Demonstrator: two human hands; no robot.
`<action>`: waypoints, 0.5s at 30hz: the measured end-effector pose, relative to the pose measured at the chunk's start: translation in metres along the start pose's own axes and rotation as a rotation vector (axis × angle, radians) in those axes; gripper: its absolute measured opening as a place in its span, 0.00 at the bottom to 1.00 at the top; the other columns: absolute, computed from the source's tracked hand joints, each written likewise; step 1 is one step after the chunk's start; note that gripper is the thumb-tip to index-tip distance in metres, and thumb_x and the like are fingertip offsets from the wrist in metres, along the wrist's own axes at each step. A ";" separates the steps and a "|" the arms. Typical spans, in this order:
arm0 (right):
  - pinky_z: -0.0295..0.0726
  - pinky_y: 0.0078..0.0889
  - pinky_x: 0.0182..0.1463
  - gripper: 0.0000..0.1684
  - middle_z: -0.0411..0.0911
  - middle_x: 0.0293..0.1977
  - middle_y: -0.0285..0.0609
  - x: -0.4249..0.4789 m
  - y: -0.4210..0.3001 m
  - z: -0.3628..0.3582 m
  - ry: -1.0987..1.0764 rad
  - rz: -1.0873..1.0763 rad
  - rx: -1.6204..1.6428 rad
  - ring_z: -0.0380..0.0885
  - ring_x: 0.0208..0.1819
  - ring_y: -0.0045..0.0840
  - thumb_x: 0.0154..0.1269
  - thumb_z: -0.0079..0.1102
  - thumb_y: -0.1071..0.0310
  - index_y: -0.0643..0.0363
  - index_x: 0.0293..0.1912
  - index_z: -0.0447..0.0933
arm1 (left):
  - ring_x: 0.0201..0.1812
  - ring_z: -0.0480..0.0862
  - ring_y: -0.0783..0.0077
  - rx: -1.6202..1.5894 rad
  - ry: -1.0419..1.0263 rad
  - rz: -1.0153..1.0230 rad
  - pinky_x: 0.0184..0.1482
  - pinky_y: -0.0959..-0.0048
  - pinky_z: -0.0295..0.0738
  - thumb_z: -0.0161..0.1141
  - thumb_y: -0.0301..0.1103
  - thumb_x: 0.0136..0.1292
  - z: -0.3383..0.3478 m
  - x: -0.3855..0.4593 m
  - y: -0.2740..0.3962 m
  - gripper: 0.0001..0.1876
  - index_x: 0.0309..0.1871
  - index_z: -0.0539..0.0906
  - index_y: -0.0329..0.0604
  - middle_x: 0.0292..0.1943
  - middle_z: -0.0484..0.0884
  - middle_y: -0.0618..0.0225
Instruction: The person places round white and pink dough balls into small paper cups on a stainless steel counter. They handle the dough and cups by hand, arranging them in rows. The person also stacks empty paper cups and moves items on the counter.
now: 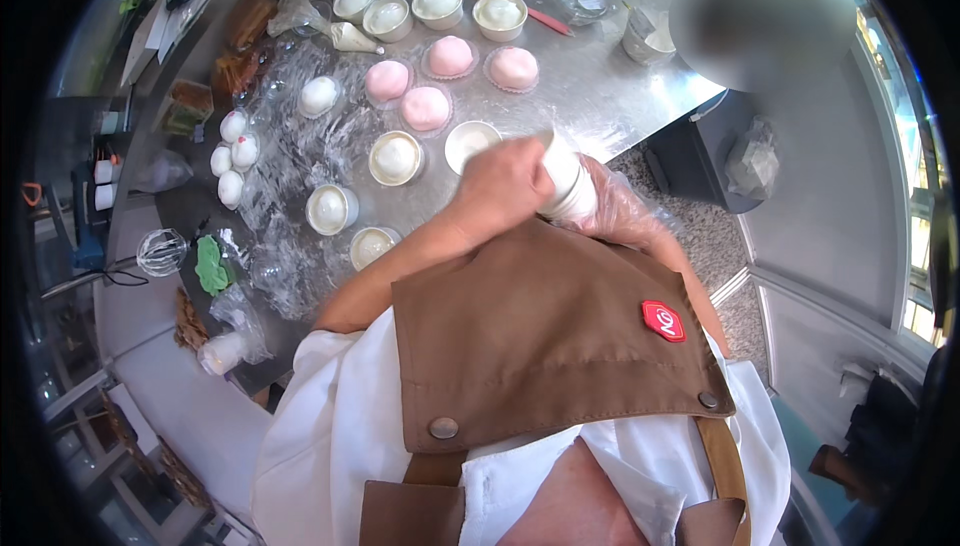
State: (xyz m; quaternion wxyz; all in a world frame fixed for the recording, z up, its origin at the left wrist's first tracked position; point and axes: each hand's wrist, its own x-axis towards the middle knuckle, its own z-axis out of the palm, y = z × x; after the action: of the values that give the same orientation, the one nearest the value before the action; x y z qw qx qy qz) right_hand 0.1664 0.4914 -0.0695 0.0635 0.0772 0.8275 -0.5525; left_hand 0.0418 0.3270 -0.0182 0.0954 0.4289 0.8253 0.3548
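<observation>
A stack of white paper cups [571, 182] is held close to my apron, above the steel table's front edge. My right hand [611, 201], in a clear plastic glove, is wrapped around the stack's right side. From the left, my bare left hand [501, 180] grips the rim at the upper end of the stack; its fingertips are partly hidden. Just beyond my left hand stands a white paper bowl [471, 145], partly covered by it. Left of that are a bowl with a white, domed filling [396, 158] and another filled bowl [332, 210].
Pink round pastries [425, 109] sit in clear trays mid-table. Several filled bowls [437, 4] stand behind them, near a piping bag [352, 37] and a red-handled spatula [550, 22]. White dough balls [231, 190] and a whisk [162, 252] lie left. A dark bin [697, 160] stands right.
</observation>
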 end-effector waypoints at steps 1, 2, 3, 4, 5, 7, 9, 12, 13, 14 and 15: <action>0.69 0.36 0.60 0.54 0.69 0.56 0.52 -0.003 0.001 -0.002 0.003 0.012 0.014 0.70 0.58 0.38 0.43 0.74 0.55 0.61 0.66 0.57 | 0.27 0.78 0.51 -0.001 0.139 0.003 0.31 0.59 0.73 0.57 0.30 0.52 -0.011 0.006 0.002 0.06 0.30 0.74 0.40 0.25 0.77 0.57; 0.68 0.35 0.61 0.54 0.69 0.56 0.52 -0.006 0.003 -0.003 0.005 0.024 0.027 0.70 0.58 0.36 0.43 0.74 0.54 0.60 0.66 0.56 | 0.28 0.78 0.53 0.039 0.162 0.053 0.30 0.60 0.73 0.57 0.27 0.52 -0.017 0.011 -0.004 0.04 0.30 0.74 0.40 0.26 0.77 0.58; 0.68 0.34 0.61 0.55 0.69 0.56 0.52 -0.010 0.008 -0.004 0.041 0.033 0.084 0.69 0.58 0.36 0.43 0.74 0.54 0.61 0.66 0.56 | 0.29 0.77 0.54 0.100 0.174 0.155 0.31 0.61 0.72 0.57 0.27 0.51 -0.018 0.016 -0.007 0.04 0.29 0.74 0.41 0.26 0.77 0.59; 0.67 0.34 0.61 0.55 0.68 0.56 0.52 -0.013 0.021 -0.002 0.082 0.042 0.142 0.69 0.59 0.35 0.43 0.74 0.53 0.61 0.67 0.55 | 0.29 0.77 0.55 0.160 0.183 0.261 0.31 0.61 0.72 0.57 0.26 0.51 -0.017 0.021 -0.010 0.04 0.29 0.74 0.41 0.26 0.76 0.60; 0.67 0.34 0.62 0.56 0.68 0.57 0.52 -0.016 0.032 0.001 0.123 0.052 0.199 0.68 0.59 0.35 0.44 0.74 0.53 0.61 0.67 0.54 | 0.30 0.77 0.56 0.220 0.193 0.367 0.32 0.62 0.72 0.58 0.26 0.50 -0.016 0.026 -0.013 0.04 0.28 0.74 0.41 0.26 0.76 0.61; 0.66 0.33 0.63 0.57 0.67 0.58 0.52 -0.020 0.041 0.006 0.209 0.003 0.287 0.68 0.59 0.35 0.45 0.74 0.52 0.64 0.67 0.53 | 0.34 0.78 0.61 0.363 0.090 0.470 0.35 0.65 0.70 0.57 0.27 0.50 0.001 0.033 -0.027 0.03 0.28 0.74 0.43 0.27 0.76 0.65; 0.65 0.33 0.63 0.57 0.67 0.58 0.51 -0.023 0.040 0.006 0.248 -0.013 0.271 0.67 0.60 0.35 0.45 0.74 0.52 0.65 0.67 0.52 | 0.34 0.78 0.65 0.477 0.008 0.528 0.35 0.67 0.69 0.56 0.28 0.49 0.020 0.034 -0.041 0.03 0.28 0.75 0.43 0.27 0.77 0.66; 0.66 0.34 0.63 0.56 0.68 0.58 0.52 -0.023 0.039 0.003 0.250 0.013 0.200 0.68 0.59 0.36 0.45 0.74 0.53 0.65 0.67 0.53 | 0.35 0.78 0.67 0.553 -0.116 0.533 0.35 0.69 0.68 0.55 0.28 0.49 0.037 0.032 -0.059 0.03 0.28 0.76 0.44 0.28 0.77 0.66; 0.67 0.34 0.62 0.56 0.68 0.57 0.52 -0.023 0.036 0.001 0.250 0.033 0.145 0.69 0.59 0.36 0.44 0.74 0.53 0.64 0.67 0.54 | 0.36 0.78 0.65 0.533 -0.115 0.492 0.37 0.67 0.69 0.56 0.28 0.51 0.037 0.032 -0.058 0.03 0.30 0.77 0.43 0.29 0.77 0.66; 0.67 0.34 0.62 0.56 0.69 0.57 0.53 -0.022 0.032 -0.001 0.249 0.053 0.091 0.69 0.59 0.37 0.44 0.75 0.53 0.64 0.67 0.54 | 0.37 0.78 0.63 0.513 -0.114 0.451 0.38 0.66 0.70 0.57 0.29 0.52 0.037 0.031 -0.057 0.04 0.31 0.78 0.43 0.30 0.78 0.65; 0.68 0.35 0.61 0.56 0.69 0.56 0.53 -0.023 0.027 -0.004 0.251 0.078 0.035 0.70 0.58 0.38 0.44 0.75 0.54 0.64 0.66 0.55 | 0.38 0.78 0.61 0.489 -0.114 0.414 0.40 0.64 0.70 0.58 0.30 0.54 0.037 0.030 -0.053 0.05 0.33 0.79 0.42 0.31 0.78 0.64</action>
State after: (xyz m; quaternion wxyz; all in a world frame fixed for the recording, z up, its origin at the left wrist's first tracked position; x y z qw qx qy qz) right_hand 0.1942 0.5040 -0.0885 -0.0205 0.1789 0.8156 -0.5499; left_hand 0.0066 0.3488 -0.0763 -0.0386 0.6169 0.7748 0.1332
